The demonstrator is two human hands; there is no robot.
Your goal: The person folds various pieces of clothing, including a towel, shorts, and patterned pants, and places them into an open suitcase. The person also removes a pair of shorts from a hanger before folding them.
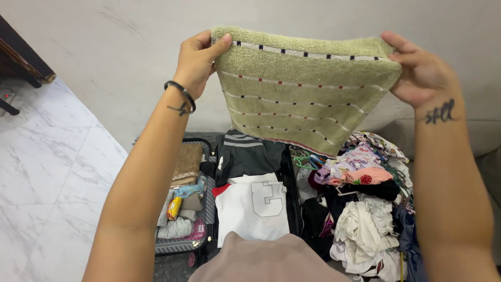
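My left hand (197, 61) and right hand (421, 70) pinch the top corners of a folded olive striped towel (302, 89), raised above the open suitcase (209, 209). Either loosening pinch could drop it onto the loose clothes pile (365, 209) at right.

I see a matt, looped terry-cloth towel (305, 86), olive with woven stripes. The floor (47, 172) is glossy veined marble. The folded jersey (253, 206) looks like smooth synthetic cloth.
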